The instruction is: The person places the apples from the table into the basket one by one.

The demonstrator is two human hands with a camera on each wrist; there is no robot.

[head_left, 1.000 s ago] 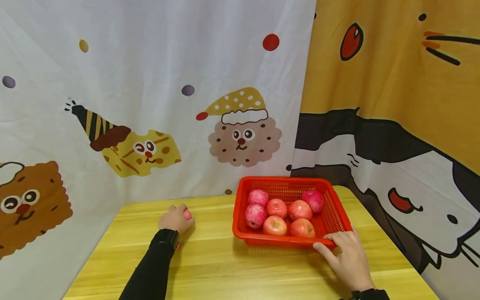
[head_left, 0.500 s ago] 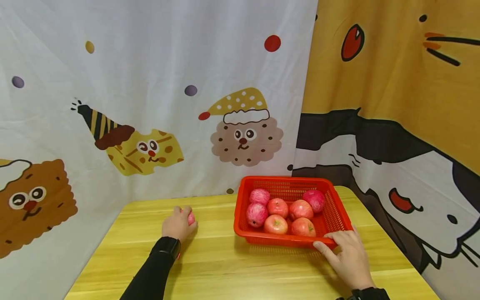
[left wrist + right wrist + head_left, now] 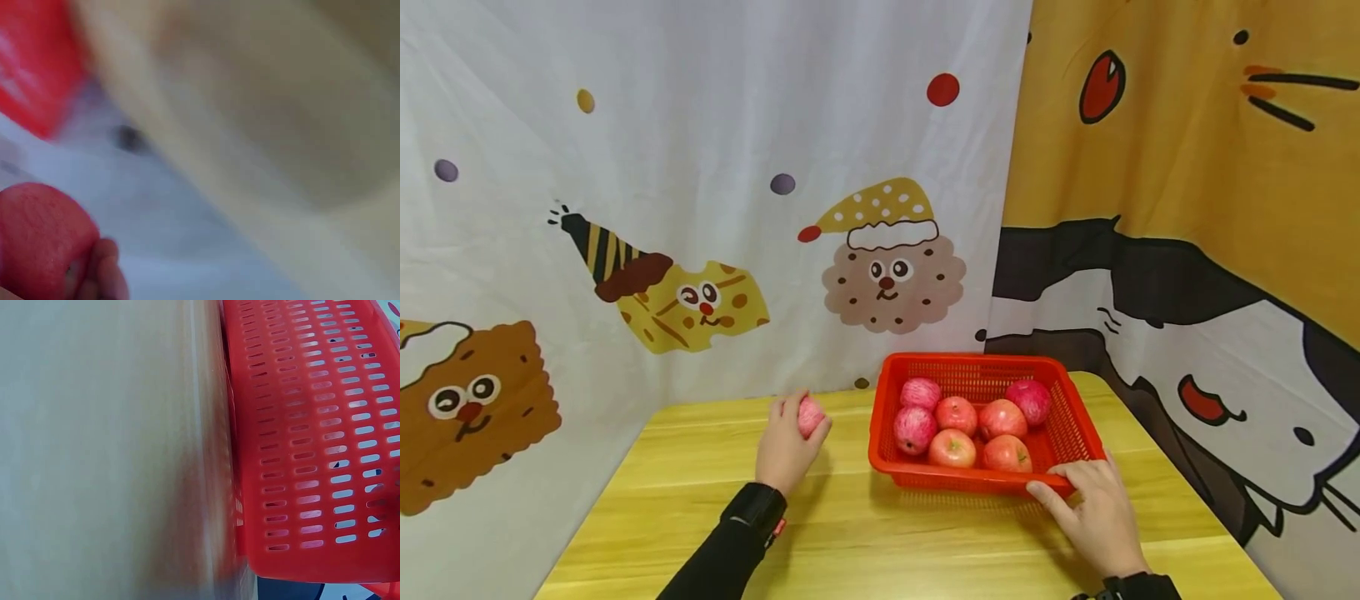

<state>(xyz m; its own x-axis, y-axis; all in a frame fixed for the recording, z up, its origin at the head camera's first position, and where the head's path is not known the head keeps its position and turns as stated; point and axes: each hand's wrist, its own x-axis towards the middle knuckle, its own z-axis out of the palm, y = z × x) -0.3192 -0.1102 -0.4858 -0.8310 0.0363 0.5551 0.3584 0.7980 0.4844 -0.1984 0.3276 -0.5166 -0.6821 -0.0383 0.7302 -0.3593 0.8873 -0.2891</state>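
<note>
In the head view my left hand [image 3: 788,450] grips a pinkish-red apple [image 3: 810,416], held above the table left of the basket. The same apple [image 3: 44,240] fills the lower left corner of the left wrist view, with fingertips [image 3: 109,272] curled against it. A red plastic basket [image 3: 891,477] with slotted walls stands to the right, and several red and pink apples [image 3: 952,449] lie inside, mostly toward its left and middle. My right hand [image 3: 1093,517] holds the basket's near right corner, thumb outside the rim. In the right wrist view, the slotted basket wall [image 3: 312,425] shows but no fingers.
The basket rests on a yellow wood-grain table [image 3: 820,542]. Behind the table hangs a white curtain [image 3: 715,108] with cartoon prints, and at the right a yellow cartoon curtain [image 3: 1180,150]. The left wrist view is blurred.
My left hand has lifted the apple from the table's left part and carried it right, toward the basket. The right hand and basket have stayed in place.
</note>
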